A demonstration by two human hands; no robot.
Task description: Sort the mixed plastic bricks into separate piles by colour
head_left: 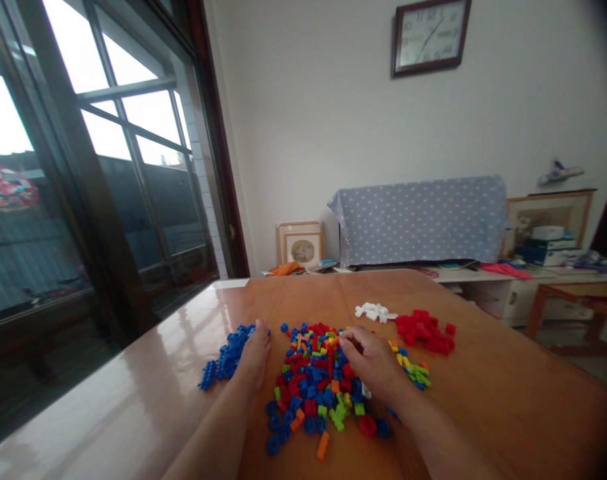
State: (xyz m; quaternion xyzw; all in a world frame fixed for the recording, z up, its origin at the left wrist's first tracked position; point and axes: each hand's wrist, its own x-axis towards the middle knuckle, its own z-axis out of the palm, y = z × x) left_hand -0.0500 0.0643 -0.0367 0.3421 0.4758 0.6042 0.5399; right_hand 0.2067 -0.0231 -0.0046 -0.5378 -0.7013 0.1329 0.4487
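Observation:
A mixed heap of plastic building blocks (310,380) in red, blue, green, yellow and orange spreads over the table between my hands. My left hand (256,352) rests edge-on against a pile of blue blocks (228,357), its fingers stretched out and open. Over the right side of the heap is my right hand (369,353), with thumb and fingers curled together at the blocks. Whatever lies between those fingertips is too small to make out. Past the right hand are a pile of red blocks (423,331), some white pieces (376,312) and a few green and yellow blocks (417,372).
The wooden table (503,400) reaches toward a low cabinet (528,293) by the wall. A dotted cloth (418,223) covers something on it. Glass doors (133,167) stand at left, and a clock (430,37) hangs above. A wooden stool (573,307) is at right.

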